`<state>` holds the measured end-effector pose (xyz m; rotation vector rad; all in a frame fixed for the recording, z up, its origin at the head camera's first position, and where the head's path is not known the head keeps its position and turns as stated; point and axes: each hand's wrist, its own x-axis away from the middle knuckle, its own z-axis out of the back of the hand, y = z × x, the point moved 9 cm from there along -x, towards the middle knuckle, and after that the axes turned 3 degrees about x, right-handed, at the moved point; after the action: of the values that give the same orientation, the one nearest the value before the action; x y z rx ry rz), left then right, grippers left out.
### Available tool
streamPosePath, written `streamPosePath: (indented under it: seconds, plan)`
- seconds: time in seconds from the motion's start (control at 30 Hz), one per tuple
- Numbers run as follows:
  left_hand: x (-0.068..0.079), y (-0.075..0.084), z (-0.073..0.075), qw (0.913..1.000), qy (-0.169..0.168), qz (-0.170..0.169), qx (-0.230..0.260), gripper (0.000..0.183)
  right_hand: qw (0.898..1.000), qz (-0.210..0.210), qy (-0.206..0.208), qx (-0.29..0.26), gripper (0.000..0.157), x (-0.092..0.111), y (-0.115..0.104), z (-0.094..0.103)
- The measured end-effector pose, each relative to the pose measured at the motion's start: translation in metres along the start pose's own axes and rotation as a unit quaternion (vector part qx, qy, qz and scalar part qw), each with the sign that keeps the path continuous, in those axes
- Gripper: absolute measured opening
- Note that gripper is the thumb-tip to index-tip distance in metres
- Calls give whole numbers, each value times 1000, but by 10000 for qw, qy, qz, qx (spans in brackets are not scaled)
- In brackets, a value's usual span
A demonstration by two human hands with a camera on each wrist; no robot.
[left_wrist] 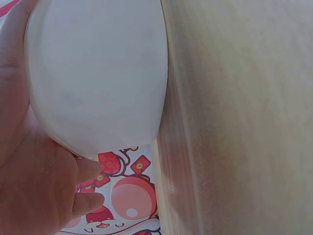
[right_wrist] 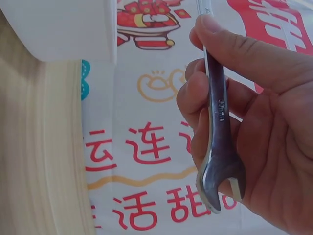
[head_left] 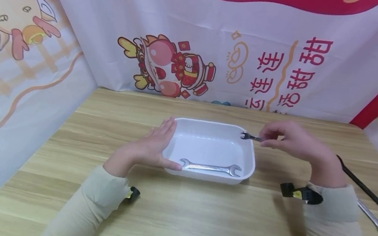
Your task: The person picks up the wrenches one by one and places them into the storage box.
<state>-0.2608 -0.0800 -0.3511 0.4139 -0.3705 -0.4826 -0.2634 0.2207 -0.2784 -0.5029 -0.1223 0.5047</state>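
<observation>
A white rectangular tray [head_left: 207, 141] stands on the wooden table, with a silver open-end wrench [head_left: 209, 167] lying along its near side. My left hand [head_left: 153, 147] rests on the tray's left end, fingers straight along the rim and thumb over the near corner. In the left wrist view the palm lies against the tray's outer wall [left_wrist: 98, 78]. My right hand [head_left: 287, 140] pinches a smaller open-end wrench [right_wrist: 220, 122] between thumb and fingers. In the head view, that wrench's far jaw overlaps the tray's right rim.
Right of the right forearm lie a long black wrench [head_left: 368, 188] and a silver wrench [head_left: 375, 220], partly hidden by the sleeve. A printed cloth [head_left: 199, 23] hangs behind the table [head_left: 200, 211], another cloth [head_left: 17, 77] at the left.
</observation>
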Motion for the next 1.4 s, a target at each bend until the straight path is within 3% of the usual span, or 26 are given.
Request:
streamPosePath:
  seconds: [0.27,0.77,0.97,1.4]
  plan:
    - [0,1,-2,10000,-12,-24,37,134,9996,196,-134,-158,11,-5,-13,-11]
    - [0,-1,-2,10000,-9,8,0,134,9980,620,68,-134,17,-20,-26,-28]
    - [0,-1,-2,10000,-10,9,25,134,9981,590,-67,-181,18,-24,-32,-35]
    - [-2,0,-1,10000,20,11,24,134,9939,1018,-313,-300,16,-35,-55,-49]
